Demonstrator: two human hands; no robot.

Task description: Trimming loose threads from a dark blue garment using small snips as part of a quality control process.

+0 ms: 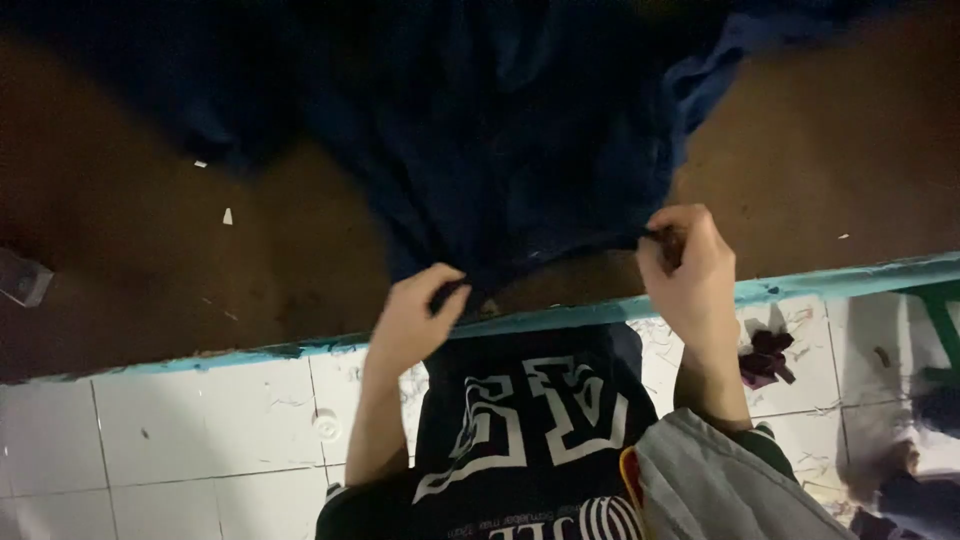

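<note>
nearest the camera: the person's dark top with large white lettering (530, 420) and a grey sleeve (720, 480) on the right arm, over a white tiled floor (200, 440) with a few dark cloth scraps (768, 358) lying on it. just beyond, the teal painted edge (820, 282) of the brown surface (150, 270) runs across the view, rising slightly to the right. both hands sit at this edge. left hand (415, 315) is pinched shut on the near hem of a dark blue cloth (500, 130), thumb on top. right hand (690, 270) is clenched on the same hem further right, fingers curled over a bunched bit of fabric. the hem stretches between the two grips, roughly parallel to the surface edge, a little slack in the middle. from the hands the cloth extends away, spreading wide over the surface toward the far side, where it goes dark and its far end cannot be made out. right hand sits slightly further in than the left. small pale flecks (227, 216) lie on the surface left of the cloth, apart from it.
</note>
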